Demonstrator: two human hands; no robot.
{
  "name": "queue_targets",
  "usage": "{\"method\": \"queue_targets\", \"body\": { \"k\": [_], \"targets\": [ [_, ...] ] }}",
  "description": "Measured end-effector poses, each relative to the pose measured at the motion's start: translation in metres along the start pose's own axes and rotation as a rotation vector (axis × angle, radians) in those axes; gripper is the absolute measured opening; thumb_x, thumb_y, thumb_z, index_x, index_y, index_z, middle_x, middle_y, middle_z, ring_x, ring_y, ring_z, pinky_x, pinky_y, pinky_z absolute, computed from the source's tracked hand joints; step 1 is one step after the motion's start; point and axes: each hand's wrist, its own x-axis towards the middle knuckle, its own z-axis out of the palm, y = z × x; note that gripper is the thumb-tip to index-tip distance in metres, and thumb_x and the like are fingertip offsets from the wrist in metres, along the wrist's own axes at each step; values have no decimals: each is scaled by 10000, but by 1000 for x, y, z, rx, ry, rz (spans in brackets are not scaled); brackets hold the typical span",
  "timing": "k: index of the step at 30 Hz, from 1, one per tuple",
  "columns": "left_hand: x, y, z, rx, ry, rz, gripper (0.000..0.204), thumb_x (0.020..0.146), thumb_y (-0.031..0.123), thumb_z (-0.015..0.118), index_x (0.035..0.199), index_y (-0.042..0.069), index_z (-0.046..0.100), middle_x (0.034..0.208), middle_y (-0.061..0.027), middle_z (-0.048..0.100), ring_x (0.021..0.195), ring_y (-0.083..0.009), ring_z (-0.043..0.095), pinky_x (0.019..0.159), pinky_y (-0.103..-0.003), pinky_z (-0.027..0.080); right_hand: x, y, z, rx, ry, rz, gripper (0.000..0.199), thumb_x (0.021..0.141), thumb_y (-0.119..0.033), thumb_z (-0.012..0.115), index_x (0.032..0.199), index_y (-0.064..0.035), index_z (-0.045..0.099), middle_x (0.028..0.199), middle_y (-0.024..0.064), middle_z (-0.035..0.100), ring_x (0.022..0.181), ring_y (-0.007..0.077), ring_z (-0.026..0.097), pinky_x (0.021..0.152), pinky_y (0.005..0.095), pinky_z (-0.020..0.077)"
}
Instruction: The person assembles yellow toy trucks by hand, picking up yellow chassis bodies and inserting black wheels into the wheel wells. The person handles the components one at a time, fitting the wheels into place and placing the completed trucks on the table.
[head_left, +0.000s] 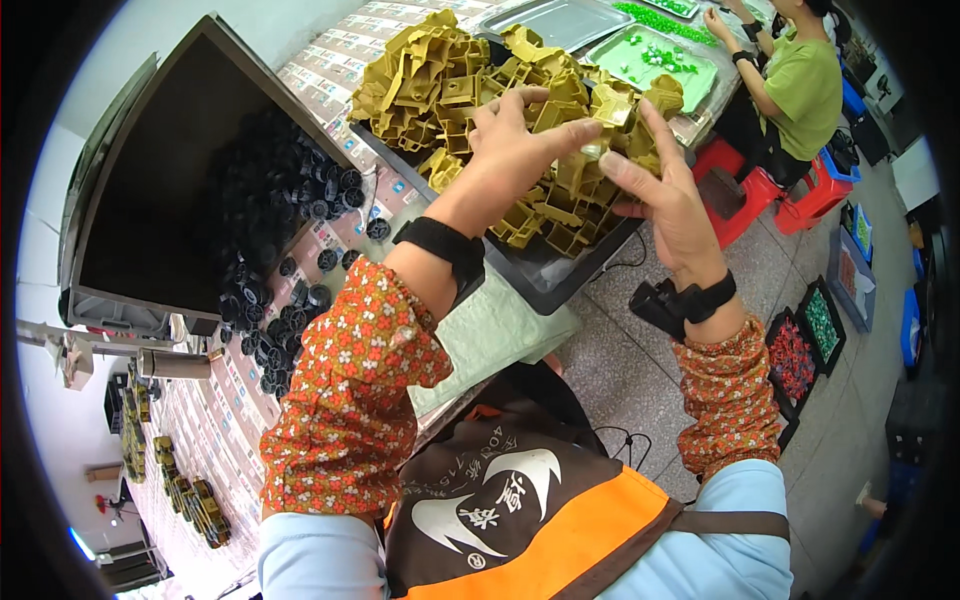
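A heap of olive-yellow moulded plastic parts (437, 85) fills a black tray (545, 285) in front of me. My left hand (515, 140) is over the middle of the heap, its thumb stretched to the right and its fingers apart. From the right side my right hand (672, 195) reaches in, thumb and index finger spread wide. Between the two hands lies a brighter yellow part (610, 105); I cannot tell whether any finger touches it. Something small and whitish shows near the thumb tips, too small to name. Neither hand visibly grips a part.
Black plastic wheels (270, 340) spill from a large tilted dark bin (150, 190) at left. Assembled yellow-black toy vehicles (200, 510) stand lower left. A green tray (690, 85) holds green pieces near a co-worker in a green shirt (812, 90). Red stools (730, 215) and floor trays (822, 320) are right.
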Motion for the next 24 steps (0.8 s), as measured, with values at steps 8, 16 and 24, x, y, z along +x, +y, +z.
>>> {"method": "queue_targets", "body": {
  "k": [8, 16, 24],
  "targets": [
    [-10, -5, -11, -293, -27, 156, 855, 900, 450, 791, 1506, -7, 396, 1420, -155, 454, 1268, -246, 569, 992, -349, 533, -3, -1, 24, -158, 86, -329, 914, 843, -135, 853, 1595, -18, 347, 1408, 158, 389, 1305, 261, 530, 1112, 382, 471],
    [-27, 4, -39, -457, 49, 275, 956, 849, 470, 814, 1514, -47, 362, 1387, -200, 443, 1300, -281, 508, 1089, -370, 459, 6, -25, 57, -139, 37, -461, 863, 809, -12, 838, 1563, -47, 419, 1421, 135, 467, 1274, 233, 574, 1090, 372, 492],
    [-102, 66, -101, -675, -74, 374, 886, 966, 346, 763, 1557, -40, 227, 1413, -156, 531, 1268, -202, 569, 1069, -336, 487, -15, -84, 113, -168, -59, -641, 788, 865, 57, 641, 1601, -19, 369, 1481, 150, 542, 1325, 233, 569, 1119, 355, 463]
  ]
}}
